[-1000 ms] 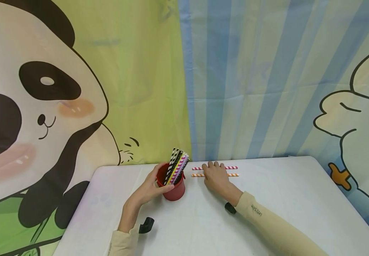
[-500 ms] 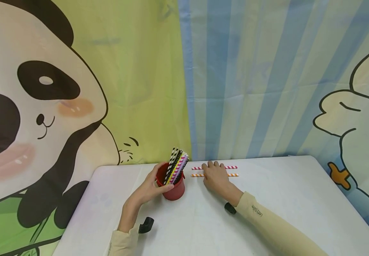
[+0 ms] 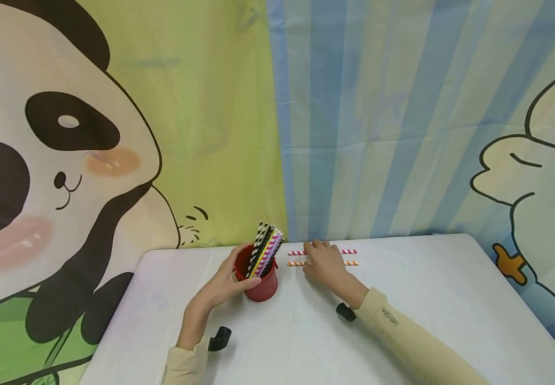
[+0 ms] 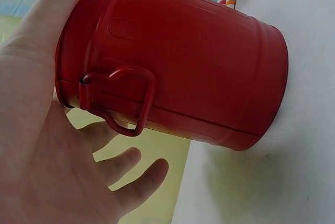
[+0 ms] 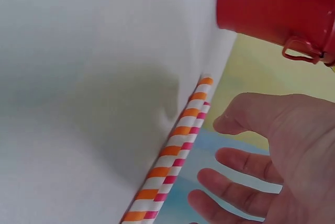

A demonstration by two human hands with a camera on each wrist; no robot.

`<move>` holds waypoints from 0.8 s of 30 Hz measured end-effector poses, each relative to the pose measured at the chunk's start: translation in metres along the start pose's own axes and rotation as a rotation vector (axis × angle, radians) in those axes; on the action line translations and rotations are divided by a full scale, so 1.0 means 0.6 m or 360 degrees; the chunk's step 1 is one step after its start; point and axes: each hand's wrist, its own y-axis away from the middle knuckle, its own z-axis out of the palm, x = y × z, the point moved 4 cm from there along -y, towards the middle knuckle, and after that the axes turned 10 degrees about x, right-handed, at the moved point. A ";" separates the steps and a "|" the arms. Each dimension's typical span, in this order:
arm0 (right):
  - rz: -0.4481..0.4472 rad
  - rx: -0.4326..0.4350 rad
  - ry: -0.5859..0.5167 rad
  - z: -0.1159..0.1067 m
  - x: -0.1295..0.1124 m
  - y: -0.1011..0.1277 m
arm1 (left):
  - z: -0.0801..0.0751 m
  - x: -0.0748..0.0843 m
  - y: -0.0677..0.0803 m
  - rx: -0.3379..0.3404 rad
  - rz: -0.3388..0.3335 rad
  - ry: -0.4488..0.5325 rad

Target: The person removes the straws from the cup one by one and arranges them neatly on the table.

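Only one bit of lettering: a small dark print on the beige sleeve of the right forearm, near the cuff, too small and blurred to read. No readable text, brand, number or sign on the red bucket, the striped straws, the two straws lying flat, the tabletop or the cartoon backdrop.

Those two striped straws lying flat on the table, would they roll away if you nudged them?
Probably yes: the orange striped straw and pink striped straw are thin round tubes on a smooth white table, so a sideways nudge likely rolls them. They look light. The right hand hovers just over them with relaxed fingers.
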 end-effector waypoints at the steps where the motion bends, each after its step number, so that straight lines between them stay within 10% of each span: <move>1: 0.0003 0.0010 -0.0037 -0.001 -0.001 0.000 | 0.000 0.000 0.000 -0.0001 -0.0003 -0.0001; 24: 0.0716 -0.0069 -0.1423 -0.018 -0.040 0.000 | 0.000 -0.001 0.000 0.0011 0.0007 0.0034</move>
